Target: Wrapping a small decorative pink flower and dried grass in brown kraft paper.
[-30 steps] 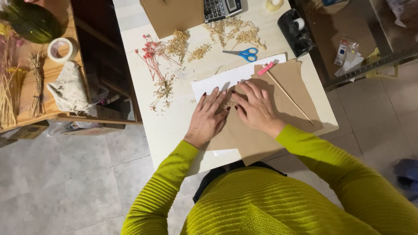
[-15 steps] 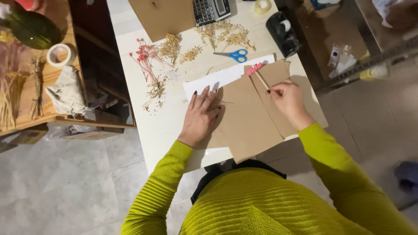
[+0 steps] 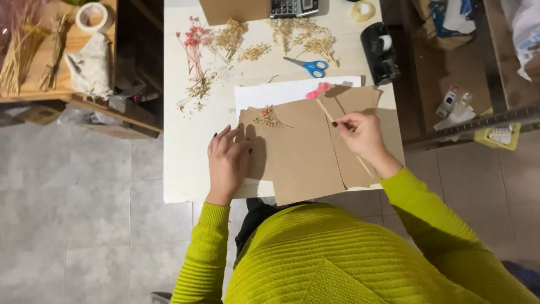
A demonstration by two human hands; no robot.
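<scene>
Brown kraft paper (image 3: 298, 152) lies spread on the white tabletop (image 3: 185, 141), its near edge hanging a little over the tabletop's front edge by the person's body. On the paper's upper left rests a small dried sprig (image 3: 270, 117), probably laid there so it can be arranged. The left hand (image 3: 228, 160) lies flat and released, fingers spread on the paper's left edge, likely to stop it sliding. The right hand (image 3: 363, 135) pinches a thin wooden stick (image 3: 329, 112) with a pink tip, over the paper's right part. Beyond the paper's far edge lie a white sheet (image 3: 292, 90), blue-handled scissors (image 3: 309, 66) and loose dried flowers (image 3: 225, 45); left of the paper the tabletop is bare.
</scene>
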